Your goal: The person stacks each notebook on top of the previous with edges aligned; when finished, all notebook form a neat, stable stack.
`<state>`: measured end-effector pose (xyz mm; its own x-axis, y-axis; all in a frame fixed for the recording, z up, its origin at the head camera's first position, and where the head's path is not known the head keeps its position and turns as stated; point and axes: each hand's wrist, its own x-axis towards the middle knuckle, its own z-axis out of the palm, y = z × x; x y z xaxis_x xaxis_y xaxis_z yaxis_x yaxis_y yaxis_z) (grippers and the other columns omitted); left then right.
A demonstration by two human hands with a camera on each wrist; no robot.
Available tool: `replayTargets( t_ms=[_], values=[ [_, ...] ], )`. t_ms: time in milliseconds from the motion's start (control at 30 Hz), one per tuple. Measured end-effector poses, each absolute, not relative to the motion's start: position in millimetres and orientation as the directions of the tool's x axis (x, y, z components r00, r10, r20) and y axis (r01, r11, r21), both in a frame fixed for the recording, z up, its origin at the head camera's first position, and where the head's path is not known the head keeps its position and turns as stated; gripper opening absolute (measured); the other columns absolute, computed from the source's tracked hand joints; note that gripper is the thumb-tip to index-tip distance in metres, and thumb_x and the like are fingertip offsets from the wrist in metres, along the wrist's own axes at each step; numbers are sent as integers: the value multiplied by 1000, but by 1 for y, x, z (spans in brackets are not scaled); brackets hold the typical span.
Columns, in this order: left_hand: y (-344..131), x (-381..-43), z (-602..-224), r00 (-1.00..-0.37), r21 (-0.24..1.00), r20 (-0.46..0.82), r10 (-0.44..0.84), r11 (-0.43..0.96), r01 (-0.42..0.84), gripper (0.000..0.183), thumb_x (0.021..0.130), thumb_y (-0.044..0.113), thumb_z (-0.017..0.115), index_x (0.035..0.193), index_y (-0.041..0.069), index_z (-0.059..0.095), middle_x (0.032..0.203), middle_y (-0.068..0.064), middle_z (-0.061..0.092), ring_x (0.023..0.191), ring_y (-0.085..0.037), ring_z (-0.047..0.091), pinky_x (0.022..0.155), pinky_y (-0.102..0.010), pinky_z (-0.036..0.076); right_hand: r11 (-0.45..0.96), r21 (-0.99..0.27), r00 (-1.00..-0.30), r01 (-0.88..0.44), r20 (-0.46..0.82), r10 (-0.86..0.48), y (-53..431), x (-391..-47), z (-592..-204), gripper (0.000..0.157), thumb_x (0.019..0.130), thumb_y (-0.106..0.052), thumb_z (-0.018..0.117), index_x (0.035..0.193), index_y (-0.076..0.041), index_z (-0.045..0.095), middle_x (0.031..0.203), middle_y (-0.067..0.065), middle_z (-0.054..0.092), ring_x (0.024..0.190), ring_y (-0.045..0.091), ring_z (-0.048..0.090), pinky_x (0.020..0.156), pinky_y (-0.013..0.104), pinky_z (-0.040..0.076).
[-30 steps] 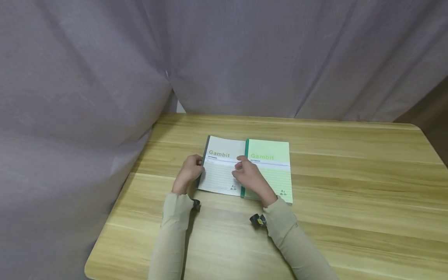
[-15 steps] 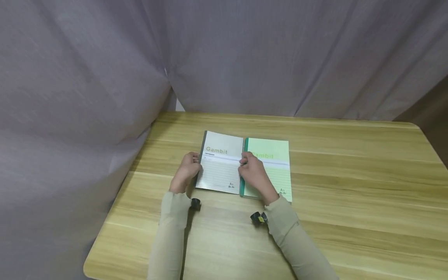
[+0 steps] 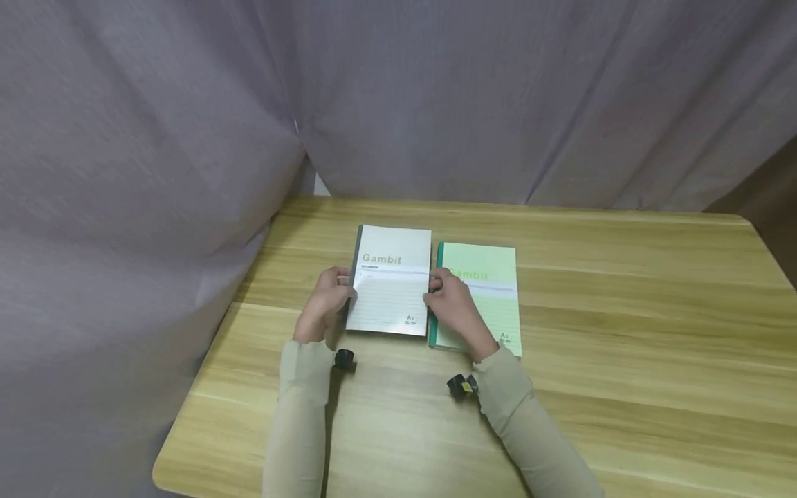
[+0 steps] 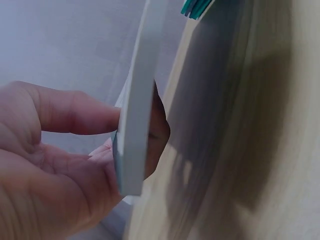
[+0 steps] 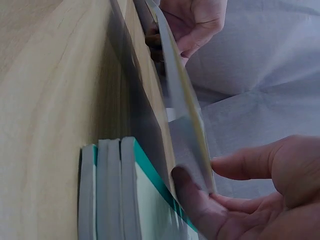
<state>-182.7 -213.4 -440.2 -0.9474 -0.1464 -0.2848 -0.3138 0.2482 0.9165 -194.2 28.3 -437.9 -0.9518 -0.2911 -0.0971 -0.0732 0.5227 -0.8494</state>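
A white notebook (image 3: 389, 287) with a dark spine and "Gambit" on its cover is held up off the table by both hands. My left hand (image 3: 326, 297) grips its spine side; in the left wrist view the thumb (image 4: 85, 112) presses one face and fingers reach behind the other. At the opposite long edge, my right hand (image 3: 453, 301) pinches the notebook, thumb (image 5: 245, 162) on the cover and fingers beneath. Just right of it lies a green notebook (image 3: 479, 259) with a teal spine, partly covered by the right hand. In the right wrist view, the green notebook (image 5: 150, 200) tops a small stack.
The wooden table (image 3: 623, 311) extends to the right and toward the front. A grey curtain (image 3: 436, 104) hangs behind the table and along its left side. Small black wrist cameras (image 3: 462, 386) sit under the sleeves, close over the tabletop.
The white notebook has risen and shifted left and away, opening a gap from the green one. My right hand has closed on its right edge; the left hand has moved slightly left with it.
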Motion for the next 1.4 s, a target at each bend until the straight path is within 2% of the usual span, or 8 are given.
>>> replayTargets(
  t_ms=[200,767,1067,1400],
  values=[
    [-209,-186,-437,-954,926,-274,-124,235,-297,58,80,-19,51,137,-17,44,121,-32,59,104,-35,60,84,-36,54,512,-856,-958,-67,-89,-274,33,-196,-435,56,91,1,62,142,13,44,115,25,66,86,29,70,79,40,58],
    [-194,-193,-438,-956,922,-277,-93,254,-291,55,79,-15,54,134,-14,50,111,-24,64,87,-25,61,66,-27,49,512,-858,-964,-45,-99,-249,50,-198,-429,62,81,5,60,140,14,45,111,24,65,76,24,68,69,34,57],
    [-182,-197,-440,-958,939,-275,-84,190,-287,56,76,-18,54,131,-16,49,107,-23,61,88,-25,58,68,-26,49,506,-862,-967,-25,-107,-231,61,-200,-429,62,80,6,60,140,15,45,111,26,64,80,26,68,69,31,57],
    [-170,-199,-442,-960,940,-276,-52,193,-281,55,77,-18,54,131,-16,48,107,-23,62,89,-26,59,69,-27,50,491,-871,-972,9,-122,-199,72,-201,-430,61,78,10,59,137,16,47,108,27,64,78,25,65,65,28,56]
  ],
)
